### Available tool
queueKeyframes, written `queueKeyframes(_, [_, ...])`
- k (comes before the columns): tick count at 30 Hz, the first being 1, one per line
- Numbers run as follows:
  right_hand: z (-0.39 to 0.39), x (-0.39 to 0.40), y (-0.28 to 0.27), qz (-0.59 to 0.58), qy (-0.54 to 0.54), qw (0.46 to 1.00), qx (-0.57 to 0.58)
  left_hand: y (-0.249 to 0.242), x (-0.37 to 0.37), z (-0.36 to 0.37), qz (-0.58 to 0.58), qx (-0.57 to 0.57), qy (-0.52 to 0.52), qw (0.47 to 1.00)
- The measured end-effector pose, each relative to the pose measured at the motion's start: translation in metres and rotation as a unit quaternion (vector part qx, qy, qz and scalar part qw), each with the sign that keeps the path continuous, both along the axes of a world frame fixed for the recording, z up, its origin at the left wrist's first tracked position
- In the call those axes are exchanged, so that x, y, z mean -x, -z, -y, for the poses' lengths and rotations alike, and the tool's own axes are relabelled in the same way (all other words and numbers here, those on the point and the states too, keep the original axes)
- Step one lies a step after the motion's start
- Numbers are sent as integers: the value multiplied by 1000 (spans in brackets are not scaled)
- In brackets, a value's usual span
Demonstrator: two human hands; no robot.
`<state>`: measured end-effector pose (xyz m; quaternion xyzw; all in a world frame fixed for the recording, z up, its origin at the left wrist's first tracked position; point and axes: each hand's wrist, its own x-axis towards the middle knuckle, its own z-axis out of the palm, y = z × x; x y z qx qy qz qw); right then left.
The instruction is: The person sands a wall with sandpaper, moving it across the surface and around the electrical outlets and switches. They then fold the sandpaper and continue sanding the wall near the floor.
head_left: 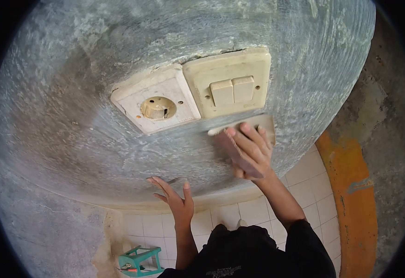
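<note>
My right hand (253,150) presses a bent sheet of sandpaper (239,155) against the grey wall (133,157), just under the light switch (232,88). One pale edge of the sheet sticks out past the fingertips, and its brownish side shows by the palm. The hand and sheet are slightly blurred. Lower and to the left, my left hand (177,199) is spread with its fingers apart, its fingertips at the wall. It holds nothing. A white power socket (158,109) sits in the wall beside the cream double switch.
Below is a white tiled floor (253,211) with a teal plastic stool (142,259) at lower left; small tools lie on it. On the right runs an orange painted band (351,199) beside rough grey plaster (374,111).
</note>
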<state>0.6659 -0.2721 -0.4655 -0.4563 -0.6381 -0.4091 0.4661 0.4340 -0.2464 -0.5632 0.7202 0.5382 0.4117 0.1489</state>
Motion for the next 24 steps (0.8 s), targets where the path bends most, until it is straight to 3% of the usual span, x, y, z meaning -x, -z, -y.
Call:
queueKeyframes(7, [-2, 1, -14, -16, -40, 999, 1, 0, 4, -1, 7, 8, 8, 1000])
queueKeyframes(9, [-3, 5, -14, -71, -68, 995, 5, 3, 3, -2, 11, 4, 7, 1000])
queueKeyframes(13, [-5, 10, -17, 34, -40, 998, 26, 8, 0, -6, 7, -9, -4, 1000])
queueKeyframes(16, [-4, 6, -18, -54, -111, 992, 15, 11, 4, -6, -1, -6, 0, 1000])
queueKeyframes(20, [1, -3, -24, -1, -114, 992, 45, 8, 3, -4, -5, 3, -3, 1000])
queueKeyframes(24, [9, 6, -23, -100, -144, 983, 58, 8, 2, -5, -3, -2, -6, 1000])
